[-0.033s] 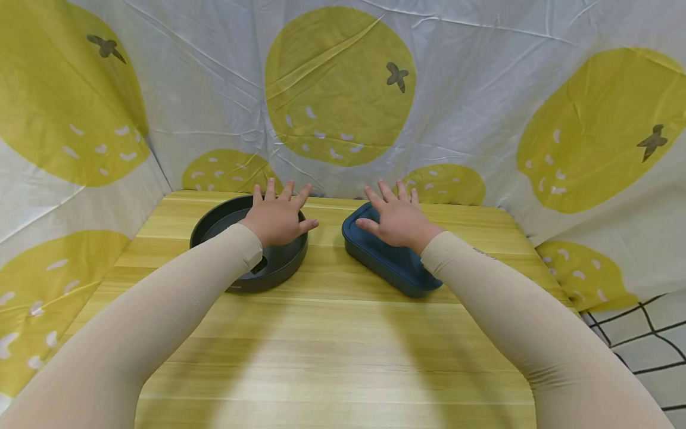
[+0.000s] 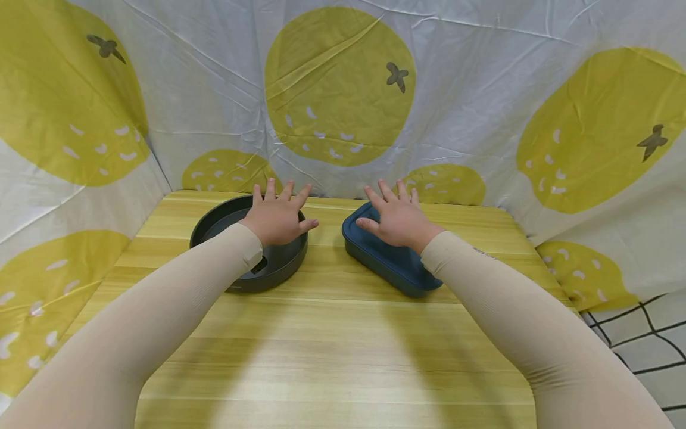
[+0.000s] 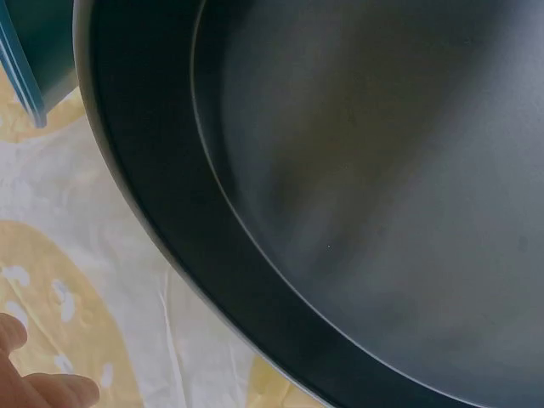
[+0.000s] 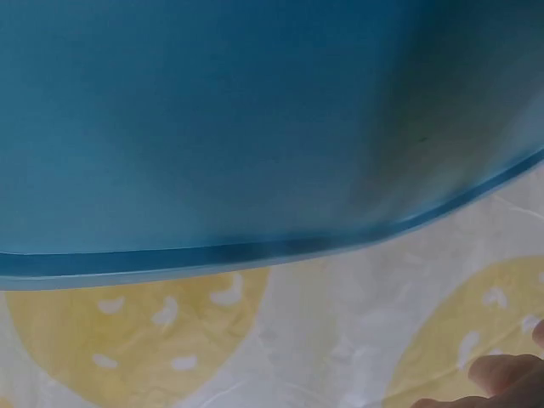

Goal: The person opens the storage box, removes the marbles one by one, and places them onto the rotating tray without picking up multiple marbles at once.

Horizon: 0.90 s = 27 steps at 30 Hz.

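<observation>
A dark grey round pan (image 2: 284,259) with a low wall sits on the wooden table at the left. Over it my left hand (image 2: 276,219) is held with its fingers spread, gripping nothing. To the right lies a blue lunch box (image 2: 382,269) with rounded corners and what looks like a lid, set at a slant. My right hand (image 2: 399,219) is above the box, fingers spread too, holding nothing. The left wrist view is mostly filled by the pan's inside (image 3: 382,212); some fingertips (image 3: 59,389) show at its corner. Whether either hand touches anything beneath cannot be told.
The wooden table (image 2: 332,357) extends toward me from both items. A white cloth with yellow fruit prints (image 2: 340,83) hangs behind and at both sides. A white cloth with black grid lines (image 2: 643,339) shows at the lower right.
</observation>
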Each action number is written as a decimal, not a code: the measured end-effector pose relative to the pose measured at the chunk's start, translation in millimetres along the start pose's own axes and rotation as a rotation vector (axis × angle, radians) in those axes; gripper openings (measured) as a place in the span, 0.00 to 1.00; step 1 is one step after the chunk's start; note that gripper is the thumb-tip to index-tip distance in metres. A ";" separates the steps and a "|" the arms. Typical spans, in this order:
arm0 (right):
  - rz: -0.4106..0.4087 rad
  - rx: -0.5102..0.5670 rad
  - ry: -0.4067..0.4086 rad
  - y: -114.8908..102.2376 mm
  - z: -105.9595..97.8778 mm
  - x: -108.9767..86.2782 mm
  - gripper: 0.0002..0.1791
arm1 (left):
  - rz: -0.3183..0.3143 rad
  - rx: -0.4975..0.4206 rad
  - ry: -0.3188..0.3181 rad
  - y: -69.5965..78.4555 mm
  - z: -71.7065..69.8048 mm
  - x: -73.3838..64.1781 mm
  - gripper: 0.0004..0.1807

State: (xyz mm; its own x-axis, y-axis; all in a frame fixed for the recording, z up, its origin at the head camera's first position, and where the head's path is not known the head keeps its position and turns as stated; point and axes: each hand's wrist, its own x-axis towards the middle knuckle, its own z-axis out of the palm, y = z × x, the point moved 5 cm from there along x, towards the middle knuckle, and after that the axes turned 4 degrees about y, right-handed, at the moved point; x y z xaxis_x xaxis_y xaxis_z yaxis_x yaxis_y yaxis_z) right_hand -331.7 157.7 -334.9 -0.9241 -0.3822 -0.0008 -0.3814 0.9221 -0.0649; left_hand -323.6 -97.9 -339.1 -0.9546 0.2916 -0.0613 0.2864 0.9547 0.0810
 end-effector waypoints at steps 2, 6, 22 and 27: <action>0.000 0.002 0.000 0.4 -0.1 -0.2 0.49 | 0.001 -0.006 0.005 -0.1 0.0 -0.3 0.48; -0.004 0.003 -0.007 1.8 0.3 -0.6 0.49 | 0.002 -0.012 0.006 -1.7 0.8 -0.7 0.49; -0.010 0.043 -0.038 22.7 -1.3 -5.9 0.47 | 0.006 -0.007 0.017 -15.2 -1.8 -1.4 0.48; -0.026 0.057 -0.050 30.8 -4.4 -10.8 0.46 | 0.010 -0.009 0.017 -21.1 -3.1 -5.1 0.48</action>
State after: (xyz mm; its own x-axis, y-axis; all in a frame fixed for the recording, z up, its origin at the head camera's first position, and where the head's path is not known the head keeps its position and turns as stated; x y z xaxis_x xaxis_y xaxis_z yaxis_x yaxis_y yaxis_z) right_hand -333.6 190.5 -332.6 -0.9110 -0.4096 -0.0485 -0.4015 0.9076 -0.1224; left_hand -325.1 -119.6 -337.3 -0.9530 0.2997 -0.0439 0.2950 0.9512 0.0904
